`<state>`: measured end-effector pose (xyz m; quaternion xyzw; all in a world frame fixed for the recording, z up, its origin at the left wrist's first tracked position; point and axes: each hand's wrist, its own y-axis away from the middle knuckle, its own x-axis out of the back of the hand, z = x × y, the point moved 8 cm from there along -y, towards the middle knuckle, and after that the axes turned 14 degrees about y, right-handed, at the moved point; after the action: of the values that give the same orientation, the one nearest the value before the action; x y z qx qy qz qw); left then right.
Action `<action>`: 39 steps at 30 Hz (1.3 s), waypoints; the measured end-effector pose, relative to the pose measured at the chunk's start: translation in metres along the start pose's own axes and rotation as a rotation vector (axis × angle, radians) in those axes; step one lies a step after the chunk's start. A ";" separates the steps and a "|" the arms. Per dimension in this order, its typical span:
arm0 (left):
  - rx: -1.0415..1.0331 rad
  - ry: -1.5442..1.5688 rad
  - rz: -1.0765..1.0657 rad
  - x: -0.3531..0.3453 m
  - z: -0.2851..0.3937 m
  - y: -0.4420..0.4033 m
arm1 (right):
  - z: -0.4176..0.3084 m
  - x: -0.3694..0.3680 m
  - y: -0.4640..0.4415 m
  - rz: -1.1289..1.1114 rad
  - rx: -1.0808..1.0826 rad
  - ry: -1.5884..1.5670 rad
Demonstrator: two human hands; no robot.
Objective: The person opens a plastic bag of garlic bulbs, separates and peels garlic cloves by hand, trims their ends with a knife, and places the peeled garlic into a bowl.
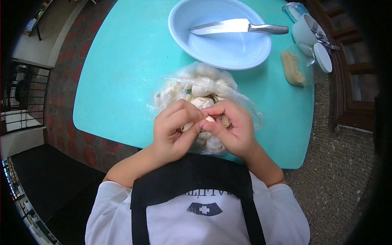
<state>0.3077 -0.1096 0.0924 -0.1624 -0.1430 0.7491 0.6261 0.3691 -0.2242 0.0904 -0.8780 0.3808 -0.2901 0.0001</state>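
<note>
A clear plastic bag (173, 87) holding several garlic bulbs (202, 86) lies open on the turquoise table near my body. Over the bag, my left hand (176, 125) and my right hand (231, 127) meet at the fingertips. Both hands pinch a small pale garlic clove (210, 119) between them, partly covered by the fingers. Another clove (226, 121) shows against my right hand's curled fingers. Beyond the bag is a pale blue basin (220, 52), with a knife (241, 27) resting across its inside and its handle over the right rim.
On the turquoise table (118, 81), a jar of beige contents (293, 69) with a white lid (323, 58) lies at the right. Behind it are a white bowl (303, 32) with forks and a plastic packet (295, 11). A wooden frame (347, 81) stands beyond the table's right edge.
</note>
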 end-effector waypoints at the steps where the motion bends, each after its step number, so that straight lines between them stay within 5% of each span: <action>1: -0.004 0.000 0.002 0.000 0.000 0.000 | -0.004 0.001 -0.001 -0.010 0.004 0.022; 9: 0.149 0.279 0.266 0.032 -0.020 0.000 | -0.013 0.017 0.004 0.090 0.040 0.171; 13: 0.259 0.410 0.376 0.057 -0.019 -0.003 | 0.007 0.071 0.017 0.498 0.040 -0.189; 21: 0.150 0.472 0.329 0.060 0.003 -0.008 | 0.007 0.097 0.026 0.730 0.102 -0.314; 22: 0.190 0.512 0.157 0.055 0.001 -0.007 | 0.004 0.093 0.024 0.669 0.108 -0.209; 27: 0.457 0.445 0.103 0.028 -0.004 0.001 | -0.007 0.066 0.008 0.352 0.127 0.101; 33: 0.523 0.621 0.162 0.011 -0.021 0.005 | 0.009 0.053 0.003 0.258 -0.178 -0.135; 36: 0.541 0.678 0.097 0.004 -0.025 0.005 | 0.003 0.045 0.002 0.101 0.050 -0.021; 39: 0.553 0.662 0.077 -0.002 -0.024 0.006 | -0.004 0.034 0.003 0.075 0.036 0.072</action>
<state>0.3126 -0.1120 0.0677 -0.2253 0.2780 0.6896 0.6297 0.3837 -0.2481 0.1105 -0.8520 0.4077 -0.3283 0.0129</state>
